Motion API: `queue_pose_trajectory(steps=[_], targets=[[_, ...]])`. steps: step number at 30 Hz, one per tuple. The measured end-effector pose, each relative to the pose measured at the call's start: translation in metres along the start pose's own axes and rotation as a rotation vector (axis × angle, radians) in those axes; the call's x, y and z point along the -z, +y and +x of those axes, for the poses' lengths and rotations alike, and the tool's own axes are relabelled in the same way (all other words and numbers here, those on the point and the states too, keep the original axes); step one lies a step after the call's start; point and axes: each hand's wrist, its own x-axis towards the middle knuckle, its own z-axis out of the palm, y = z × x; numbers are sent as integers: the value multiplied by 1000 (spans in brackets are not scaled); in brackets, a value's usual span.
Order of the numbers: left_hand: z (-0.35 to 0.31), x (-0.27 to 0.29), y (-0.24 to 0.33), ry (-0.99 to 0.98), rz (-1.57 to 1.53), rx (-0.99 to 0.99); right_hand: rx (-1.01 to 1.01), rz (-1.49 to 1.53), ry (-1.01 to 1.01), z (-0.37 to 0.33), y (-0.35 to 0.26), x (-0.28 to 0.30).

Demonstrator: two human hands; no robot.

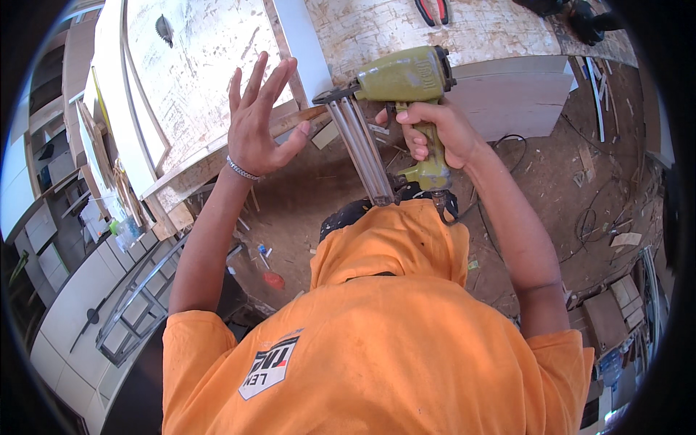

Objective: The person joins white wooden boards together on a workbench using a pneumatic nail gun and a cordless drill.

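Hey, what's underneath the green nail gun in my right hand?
Below the nail gun, brown floor and a pale offcut show beside its magazine. Whatever it and your right hand cover can't be seen.

Bright, whitish light is strongest at upper left, washing the desk [206, 83] nearly white; beneath it the floor [290, 203] lies in brown shade. The gun [402, 75] catches pale glints along its metal rails [361, 151]. The shirt [406, 344] is evenly lit. Straight edges bow toward a black rim, and clutter [94, 206] at far left goes soft.
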Motion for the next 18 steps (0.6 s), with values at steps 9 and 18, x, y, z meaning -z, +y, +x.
queue_pose_trajectory(steps=[9,18], targets=[[0,10,7,-7,-1,50,-63,105,73,3,7,2],[5,-1,10,-125,234,116,68,57,249,-49,-9,3]])
